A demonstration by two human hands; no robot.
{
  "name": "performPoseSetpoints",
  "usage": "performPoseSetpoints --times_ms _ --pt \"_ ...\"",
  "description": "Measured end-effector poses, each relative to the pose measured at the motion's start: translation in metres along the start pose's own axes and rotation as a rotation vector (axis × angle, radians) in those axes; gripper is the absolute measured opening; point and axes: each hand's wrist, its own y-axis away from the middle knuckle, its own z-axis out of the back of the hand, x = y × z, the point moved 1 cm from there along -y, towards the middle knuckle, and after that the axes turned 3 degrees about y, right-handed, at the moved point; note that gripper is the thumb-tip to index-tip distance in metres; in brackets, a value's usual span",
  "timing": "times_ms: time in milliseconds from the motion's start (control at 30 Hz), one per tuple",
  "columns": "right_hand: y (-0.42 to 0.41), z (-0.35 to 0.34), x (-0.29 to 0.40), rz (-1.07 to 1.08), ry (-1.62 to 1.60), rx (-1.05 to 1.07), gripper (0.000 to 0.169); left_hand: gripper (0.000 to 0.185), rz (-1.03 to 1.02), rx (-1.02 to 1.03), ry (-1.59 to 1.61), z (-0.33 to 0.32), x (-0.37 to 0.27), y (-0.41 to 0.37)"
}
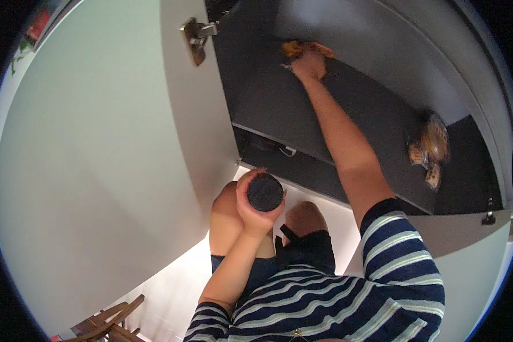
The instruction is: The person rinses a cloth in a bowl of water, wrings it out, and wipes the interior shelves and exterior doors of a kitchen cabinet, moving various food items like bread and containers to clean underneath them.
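Note:
My left hand (260, 213) is wrapped around a round container with a black lid (265, 192), held upright above my knees. The lid faces the camera and hides most of the container's body. Deep inside the dark cabinet, my right hand (310, 65) reaches to the back of the shelf (278, 94). Its fingers close on a yellow and orange item (293, 48), a cloth or a soft packet; blur leaves its kind unclear. That item lies close to the cabinet's back wall.
Several clear-wrapped food packages (431, 145) sit at the shelf's right end. A large pale cabinet door (102, 149) with a metal hinge (195, 40) stands open on the left. Below the shelf, a white plug or cable (288, 150) shows. A wooden chair (115, 318) is at lower left.

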Motion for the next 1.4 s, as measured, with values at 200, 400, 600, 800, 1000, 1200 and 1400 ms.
performPoseSetpoints --times_ms 200,400,600,800,1000,1200,1400 --pt "0.06 -0.016 0.056 -0.261 -1.107 -0.057 0.045 0.082 0.032 -0.023 0.073 -0.001 0.006 0.0" --pt "0.172 0.012 0.144 -0.075 -1.369 0.194 0.075 0.08 0.077 -0.108 0.072 0.01 0.008 -0.002" --pt "0.028 -0.037 0.137 -0.236 -1.453 -0.039 0.047 0.084 0.077 -0.008 -0.108 0.022 0.01 -0.003" --pt "-0.123 -0.077 0.007 -0.285 -1.02 -0.428 0.054 0.078 -0.018 -0.017 0.187 -0.019 -0.009 0.001" --pt "-0.08 0.017 0.162 -0.386 -1.654 -0.074 0.032 0.078 0.07 -0.081 -0.094 0.014 0.009 -0.004" --pt "-0.048 0.097 0.15 0.084 -1.15 -0.264 0.029 0.076 -0.008 0.045 -0.095 -0.006 0.003 -0.004" --pt "0.012 0.154 0.107 0.326 -1.069 -0.268 0.029 0.075 0.056 0.026 -0.15 0.001 -0.005 -0.008"
